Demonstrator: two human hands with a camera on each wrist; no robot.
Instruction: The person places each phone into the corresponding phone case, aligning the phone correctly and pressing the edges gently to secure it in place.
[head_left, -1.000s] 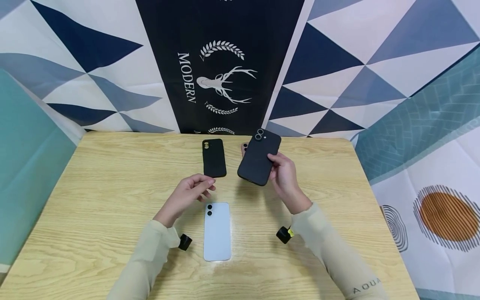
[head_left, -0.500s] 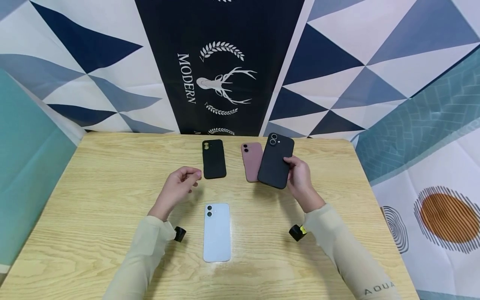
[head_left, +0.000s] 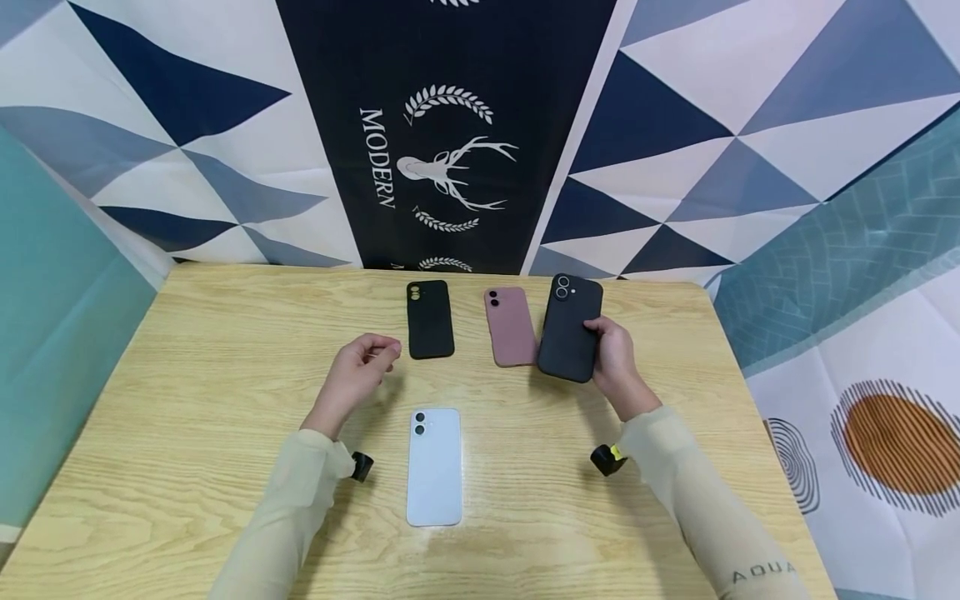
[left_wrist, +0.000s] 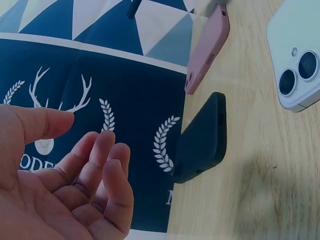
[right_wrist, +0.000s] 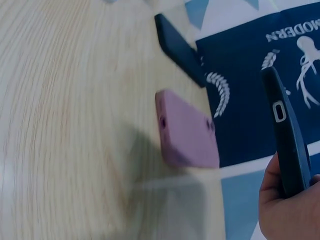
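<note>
In the head view my right hand (head_left: 617, 358) holds a phone in a black case (head_left: 570, 333) by its right edge, thumb on the back. It is tilted above the table, camera end away from me. The right wrist view shows the port opening in its lower edge. Left of it lies a pink-cased phone (head_left: 512, 327) with two dark lenses. Further left lies a thin black phone case (head_left: 431, 321), with pale wood showing through its camera holes. My left hand (head_left: 352, 375) hovers beside that case, fingers loosely curled, holding nothing. Closer to me lies a white phone (head_left: 435, 467), back up.
Everything lies on a light wood table (head_left: 225, 375). A patterned cloth backdrop (head_left: 450, 167) rises behind its far edge. Small black wrist cameras (head_left: 362, 467) hang inside both sleeves, low over the tabletop.
My right hand has carried the black-cased phone rightward and slightly toward me, uncovering the pink-cased phone. My left hand has drawn back left from the thin black case's lower edge.
</note>
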